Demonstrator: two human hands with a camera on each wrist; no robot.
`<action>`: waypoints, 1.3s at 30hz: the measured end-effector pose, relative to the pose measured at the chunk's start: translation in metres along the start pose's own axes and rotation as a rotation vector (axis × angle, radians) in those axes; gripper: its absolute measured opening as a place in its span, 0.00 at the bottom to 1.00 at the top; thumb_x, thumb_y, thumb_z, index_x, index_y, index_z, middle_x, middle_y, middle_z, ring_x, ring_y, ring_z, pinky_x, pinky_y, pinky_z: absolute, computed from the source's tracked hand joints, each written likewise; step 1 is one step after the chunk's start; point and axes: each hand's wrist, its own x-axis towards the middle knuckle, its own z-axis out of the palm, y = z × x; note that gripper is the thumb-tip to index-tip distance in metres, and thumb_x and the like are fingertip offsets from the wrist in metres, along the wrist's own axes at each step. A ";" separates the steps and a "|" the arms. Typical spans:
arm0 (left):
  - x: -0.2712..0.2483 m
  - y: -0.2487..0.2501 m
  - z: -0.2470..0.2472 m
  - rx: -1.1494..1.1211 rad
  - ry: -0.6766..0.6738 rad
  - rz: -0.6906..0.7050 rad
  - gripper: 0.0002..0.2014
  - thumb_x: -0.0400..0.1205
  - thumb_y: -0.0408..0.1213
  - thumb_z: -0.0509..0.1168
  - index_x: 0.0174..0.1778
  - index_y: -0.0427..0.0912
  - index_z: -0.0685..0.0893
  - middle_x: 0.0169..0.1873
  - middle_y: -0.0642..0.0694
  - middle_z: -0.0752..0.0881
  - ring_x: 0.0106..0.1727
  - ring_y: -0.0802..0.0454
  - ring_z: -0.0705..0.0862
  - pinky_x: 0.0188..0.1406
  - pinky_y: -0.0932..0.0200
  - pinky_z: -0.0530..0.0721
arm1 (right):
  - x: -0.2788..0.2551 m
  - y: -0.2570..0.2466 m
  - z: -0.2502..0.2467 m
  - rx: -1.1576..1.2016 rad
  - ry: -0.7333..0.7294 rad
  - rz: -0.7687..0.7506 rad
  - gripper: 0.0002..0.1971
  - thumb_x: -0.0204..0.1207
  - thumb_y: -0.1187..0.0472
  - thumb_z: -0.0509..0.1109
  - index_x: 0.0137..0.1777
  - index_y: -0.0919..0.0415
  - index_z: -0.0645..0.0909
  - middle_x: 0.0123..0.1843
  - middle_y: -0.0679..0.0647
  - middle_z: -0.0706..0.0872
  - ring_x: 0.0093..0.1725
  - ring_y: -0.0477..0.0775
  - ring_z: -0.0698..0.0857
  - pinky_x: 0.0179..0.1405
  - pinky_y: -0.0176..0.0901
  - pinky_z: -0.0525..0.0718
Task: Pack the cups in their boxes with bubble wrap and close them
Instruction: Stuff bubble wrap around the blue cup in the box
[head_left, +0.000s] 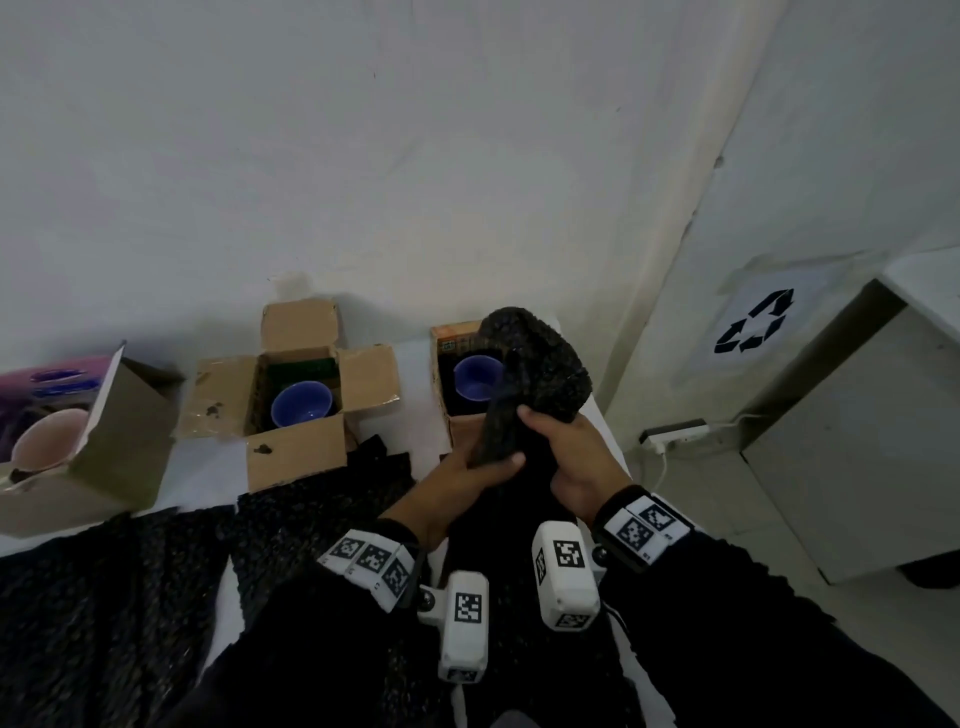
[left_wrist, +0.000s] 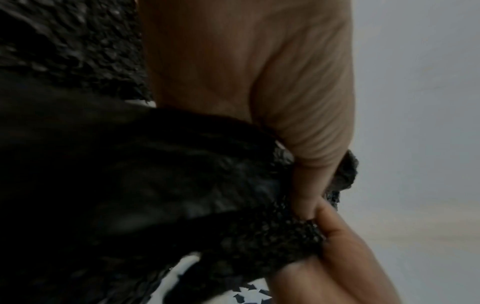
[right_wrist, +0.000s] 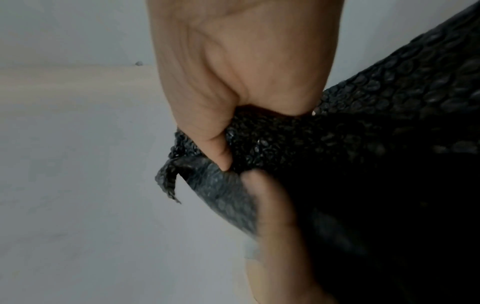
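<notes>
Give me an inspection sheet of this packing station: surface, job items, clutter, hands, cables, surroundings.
Surface: white table, partly covered by loose black bubble wrap sheets.
Job's things: middle cardboard box, flaps open, blue cup inside; right box, open, second blue cup inside; left box, open, pink cup inside. No box closed.
Clutter: nothing seen.
Hands: left hand and right hand both grip one held bubble wrap piece, raised near the right box.
Cables: white cord from a power strip on the floor.
Surroundings: white wall; recycling sign; grey cabinet at right.
</notes>
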 end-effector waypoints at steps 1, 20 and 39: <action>-0.001 -0.006 0.001 0.075 0.008 -0.030 0.16 0.81 0.36 0.69 0.66 0.41 0.82 0.55 0.42 0.90 0.57 0.44 0.88 0.60 0.51 0.85 | 0.003 -0.003 -0.001 0.027 0.043 -0.006 0.14 0.79 0.69 0.68 0.64 0.66 0.82 0.55 0.65 0.90 0.48 0.62 0.91 0.39 0.49 0.89; 0.014 0.027 -0.051 0.762 0.324 0.484 0.14 0.78 0.35 0.71 0.54 0.53 0.77 0.46 0.52 0.81 0.45 0.54 0.84 0.43 0.58 0.86 | 0.029 -0.049 -0.027 -0.438 -0.064 0.146 0.19 0.72 0.43 0.76 0.60 0.46 0.83 0.47 0.49 0.86 0.52 0.51 0.83 0.48 0.45 0.75; 0.084 0.019 -0.058 1.626 0.046 0.675 0.18 0.78 0.38 0.62 0.65 0.49 0.83 0.59 0.48 0.87 0.67 0.48 0.80 0.79 0.45 0.60 | 0.127 -0.044 0.004 -1.577 -0.169 -0.702 0.13 0.64 0.66 0.66 0.45 0.55 0.86 0.47 0.53 0.87 0.50 0.59 0.81 0.50 0.53 0.81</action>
